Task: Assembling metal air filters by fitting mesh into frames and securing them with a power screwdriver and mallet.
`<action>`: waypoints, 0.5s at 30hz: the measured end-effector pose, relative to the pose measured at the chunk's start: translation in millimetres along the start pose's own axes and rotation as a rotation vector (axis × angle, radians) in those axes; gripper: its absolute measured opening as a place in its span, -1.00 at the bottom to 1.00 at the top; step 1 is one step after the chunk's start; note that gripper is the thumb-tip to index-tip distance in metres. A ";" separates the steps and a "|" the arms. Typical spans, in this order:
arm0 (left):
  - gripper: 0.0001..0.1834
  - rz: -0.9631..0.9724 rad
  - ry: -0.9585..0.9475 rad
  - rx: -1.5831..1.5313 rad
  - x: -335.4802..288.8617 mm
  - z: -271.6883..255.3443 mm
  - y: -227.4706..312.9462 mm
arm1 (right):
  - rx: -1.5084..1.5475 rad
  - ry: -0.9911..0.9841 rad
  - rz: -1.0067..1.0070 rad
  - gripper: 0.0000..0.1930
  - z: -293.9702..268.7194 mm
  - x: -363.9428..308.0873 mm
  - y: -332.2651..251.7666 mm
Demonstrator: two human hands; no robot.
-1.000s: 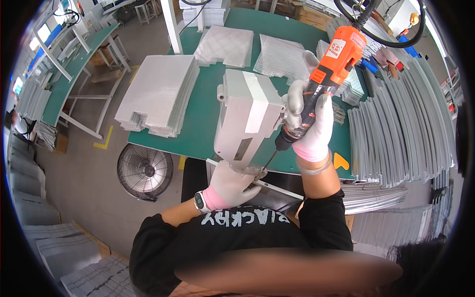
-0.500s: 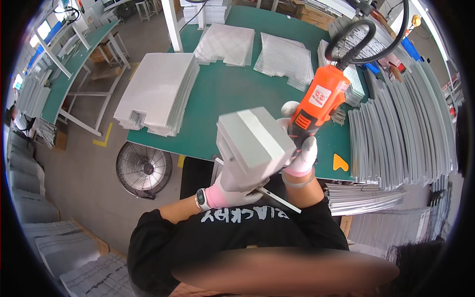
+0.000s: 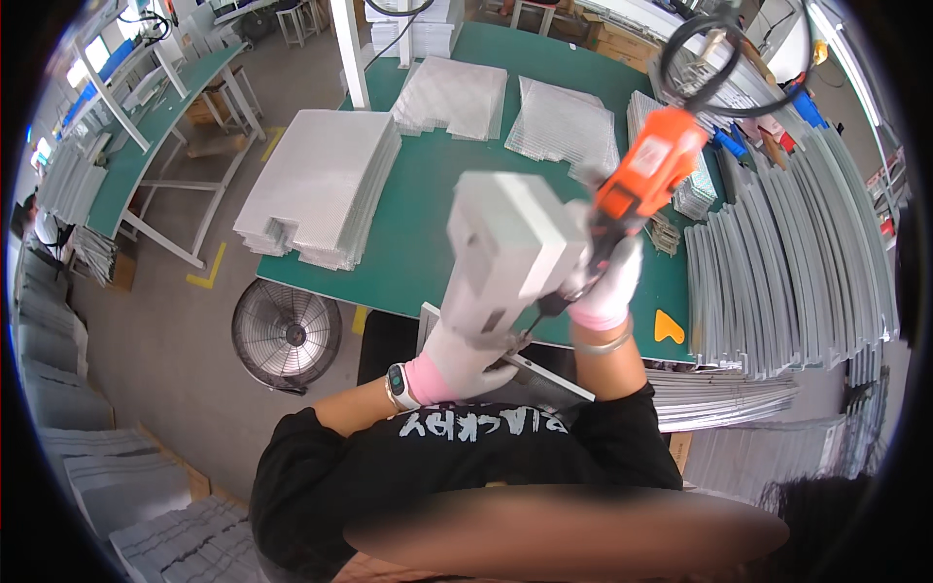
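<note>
Fingers of the right hand clasp the tilted orange driver; the nearer left hand curls, grip unclear.

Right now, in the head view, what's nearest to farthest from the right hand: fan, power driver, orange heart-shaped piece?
1. Power driver: held in the right hand.
2. Orange heart-shaped piece: on the table, rightward.
3. Fan: on the floor, far left.

The shirt is black with white lettering. Both gloves are white with pink cuffs. A white-strapped watch sits above the left cuff; a pale bangle, above the right.
</note>
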State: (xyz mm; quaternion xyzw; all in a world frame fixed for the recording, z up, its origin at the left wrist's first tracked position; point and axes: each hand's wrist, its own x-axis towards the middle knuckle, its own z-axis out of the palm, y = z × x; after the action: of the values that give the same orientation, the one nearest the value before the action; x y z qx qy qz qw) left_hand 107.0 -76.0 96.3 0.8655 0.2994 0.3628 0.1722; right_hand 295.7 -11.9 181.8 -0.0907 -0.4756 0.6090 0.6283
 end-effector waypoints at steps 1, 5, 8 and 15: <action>-0.71 -0.045 -0.068 0.026 9.1 -10.4 2.0 | -0.144 0.081 -0.132 -0.19 14.2 11.0 -12.0; -0.77 0.001 -0.109 0.242 12.7 -14.8 -14.0 | -0.315 0.244 -0.303 -0.39 14.6 44.7 -70.5; -0.70 -0.095 -0.086 0.338 32.3 -29.3 -32.8 | -0.612 0.338 -0.295 -0.55 -8.2 61.7 -114.8; -0.54 -0.444 0.064 0.455 115.4 -111.8 -132.3 | -1.367 0.305 -0.560 -0.38 -35.2 97.3 -183.9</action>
State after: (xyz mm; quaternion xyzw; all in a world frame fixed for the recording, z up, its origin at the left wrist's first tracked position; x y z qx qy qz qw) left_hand 37.6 108.0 164.4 0.7836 0.5596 0.2669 0.0396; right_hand 426.6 42.9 338.0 -0.4195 -0.6604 -0.0234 0.6224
